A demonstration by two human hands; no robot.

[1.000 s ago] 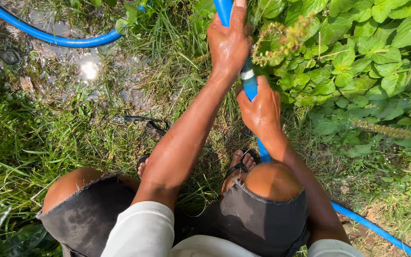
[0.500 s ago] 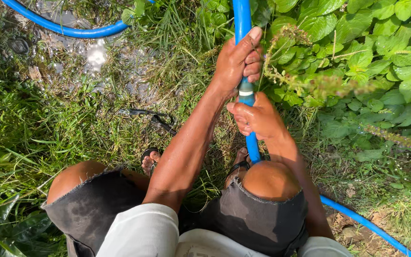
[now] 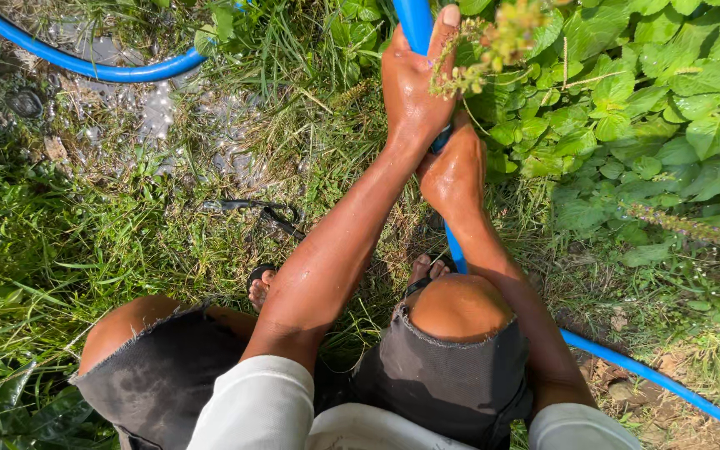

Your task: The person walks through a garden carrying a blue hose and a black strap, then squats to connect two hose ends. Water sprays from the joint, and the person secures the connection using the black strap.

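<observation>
The smooth, bright blue hose (image 3: pixel 417 23) is gripped by both hands: left hand (image 3: pixel 412 83) fingers wrapped above, right hand (image 3: pixel 453 171) clamped below.

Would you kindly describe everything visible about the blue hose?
The blue hose looks like smooth, glossy plastic tubing. Left hand and right hand grip it where it runs in front of the person. It passes under the right knee and away over the soil at lower right; another stretch curves across wet ground at upper left.

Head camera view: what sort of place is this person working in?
Most likely a garden or field edge outdoors: wet grass, broad-leaved plants, and a blue hose over the ground, gripped by both hands.
</observation>
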